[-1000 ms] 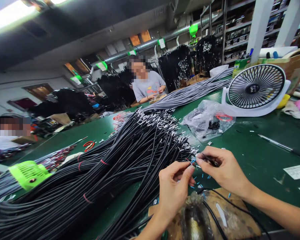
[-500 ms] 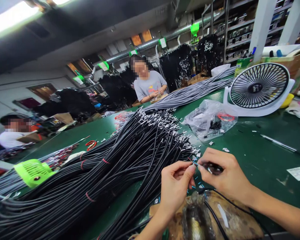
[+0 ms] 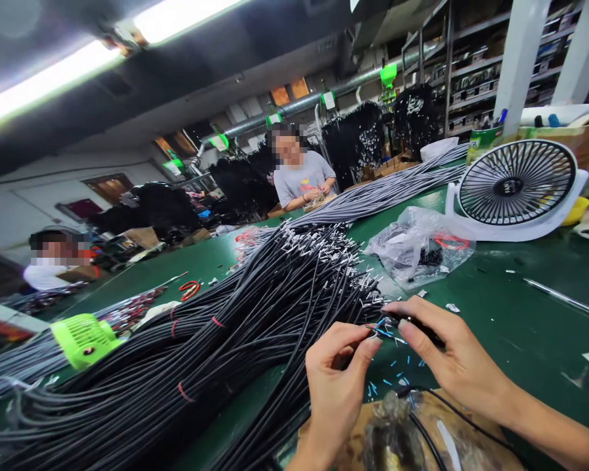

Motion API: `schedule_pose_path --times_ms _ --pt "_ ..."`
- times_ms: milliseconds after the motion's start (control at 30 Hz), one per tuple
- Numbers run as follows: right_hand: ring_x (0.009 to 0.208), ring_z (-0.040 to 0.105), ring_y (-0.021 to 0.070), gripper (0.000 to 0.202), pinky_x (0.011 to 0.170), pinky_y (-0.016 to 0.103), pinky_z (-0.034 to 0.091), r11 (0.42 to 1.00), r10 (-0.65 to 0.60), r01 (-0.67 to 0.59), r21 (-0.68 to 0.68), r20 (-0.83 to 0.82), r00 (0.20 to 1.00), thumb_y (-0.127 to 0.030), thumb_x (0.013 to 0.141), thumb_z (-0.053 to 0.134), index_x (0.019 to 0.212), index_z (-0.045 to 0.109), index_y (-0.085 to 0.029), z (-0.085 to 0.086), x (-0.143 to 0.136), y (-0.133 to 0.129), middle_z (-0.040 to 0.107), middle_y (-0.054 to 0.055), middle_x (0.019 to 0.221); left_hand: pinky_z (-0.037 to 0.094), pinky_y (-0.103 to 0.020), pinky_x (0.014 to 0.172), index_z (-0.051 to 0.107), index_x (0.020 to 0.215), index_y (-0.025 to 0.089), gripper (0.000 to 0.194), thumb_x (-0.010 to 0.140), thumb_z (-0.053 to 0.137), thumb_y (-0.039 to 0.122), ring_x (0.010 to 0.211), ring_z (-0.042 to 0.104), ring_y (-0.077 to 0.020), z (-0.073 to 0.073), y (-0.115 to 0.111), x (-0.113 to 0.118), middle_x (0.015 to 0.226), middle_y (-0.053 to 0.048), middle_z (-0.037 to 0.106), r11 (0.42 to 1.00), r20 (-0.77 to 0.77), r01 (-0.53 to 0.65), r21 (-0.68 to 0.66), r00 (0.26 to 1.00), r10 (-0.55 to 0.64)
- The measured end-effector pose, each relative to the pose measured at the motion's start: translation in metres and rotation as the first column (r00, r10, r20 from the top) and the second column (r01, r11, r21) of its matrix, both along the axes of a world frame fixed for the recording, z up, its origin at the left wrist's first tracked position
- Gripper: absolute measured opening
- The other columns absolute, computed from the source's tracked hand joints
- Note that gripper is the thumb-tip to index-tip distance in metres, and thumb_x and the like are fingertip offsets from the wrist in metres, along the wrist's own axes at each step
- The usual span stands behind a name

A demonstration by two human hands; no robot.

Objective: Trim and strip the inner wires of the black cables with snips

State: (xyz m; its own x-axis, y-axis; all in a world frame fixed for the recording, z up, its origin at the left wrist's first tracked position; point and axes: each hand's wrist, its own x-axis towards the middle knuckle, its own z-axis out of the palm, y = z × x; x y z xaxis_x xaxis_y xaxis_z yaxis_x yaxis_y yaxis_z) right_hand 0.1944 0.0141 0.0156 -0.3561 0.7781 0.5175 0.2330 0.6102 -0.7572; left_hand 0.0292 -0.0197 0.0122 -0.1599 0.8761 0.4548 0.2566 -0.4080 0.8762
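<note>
My left hand (image 3: 338, 376) pinches the thin coloured wires (image 3: 380, 328) of a cable end between thumb and fingertips. Red and blue strands stick out of that pinch towards my right hand (image 3: 449, 353). In the right hand lies a small dark object (image 3: 434, 335), mostly covered by the fingers, so its kind does not show. The right thumb and forefinger are a little apart, close to the blue strands. Left of both hands spreads a big pile of black cables (image 3: 235, 327) with white-tipped ends.
Below my hands sits a worn brown block (image 3: 459, 425) with a black cord. Blue and white scraps dot the green table (image 3: 510, 301). A clear plastic bag (image 3: 402, 245), a fan (image 3: 517, 186) and red-handled scissors (image 3: 190, 289) lie farther off. A co-worker (image 3: 302, 173) sits opposite.
The right thumb and forefinger have come apart from their pinch at the wires, and more blue strands show. The left hand keeps its pinch. The whole view has shifted slightly.
</note>
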Motion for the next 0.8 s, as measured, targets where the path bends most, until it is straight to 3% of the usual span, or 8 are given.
schedule_pose_path --times_ms 233,500,800 --pt "0.074 0.058 0.0106 0.020 0.068 0.020 0.045 0.997 0.069 -0.070 -0.015 -0.064 0.996 -0.018 0.090 0.049 0.101 0.065 -0.024 0.0004 -0.0038 -0.0032 0.064 -0.001 0.081 0.045 -0.020 0.057 0.073 0.079 0.024 0.018 0.072 0.070 0.008 0.065 0.059 -0.0112 -0.0007 -0.0006 -0.0010 0.073 0.002 0.067 0.993 0.000 -0.006 0.114 1.000 0.006" --pt "0.071 0.060 0.0114 0.019 0.065 0.021 0.046 0.998 0.055 -0.057 -0.032 -0.056 0.997 -0.017 0.088 0.051 0.098 0.068 -0.021 0.0018 -0.0040 -0.0036 0.066 0.000 0.078 0.042 -0.020 0.051 0.074 0.078 0.023 0.018 0.068 0.072 0.008 0.057 0.052 -0.0097 0.0003 -0.0019 -0.0003 0.062 0.003 0.060 0.981 -0.043 -0.108 0.162 0.992 0.117" --pt "0.073 0.062 0.0144 0.019 0.067 0.025 0.050 1.000 0.021 -0.022 -0.011 -0.043 0.999 -0.019 0.087 0.053 0.095 0.069 -0.021 0.0010 -0.0062 -0.0052 0.068 0.002 0.080 0.041 -0.021 0.050 0.073 0.079 0.022 0.017 0.069 0.072 0.008 0.055 0.051 -0.0098 -0.0009 -0.0043 0.0001 0.062 0.004 0.058 0.976 -0.081 -0.123 0.182 0.987 0.140"
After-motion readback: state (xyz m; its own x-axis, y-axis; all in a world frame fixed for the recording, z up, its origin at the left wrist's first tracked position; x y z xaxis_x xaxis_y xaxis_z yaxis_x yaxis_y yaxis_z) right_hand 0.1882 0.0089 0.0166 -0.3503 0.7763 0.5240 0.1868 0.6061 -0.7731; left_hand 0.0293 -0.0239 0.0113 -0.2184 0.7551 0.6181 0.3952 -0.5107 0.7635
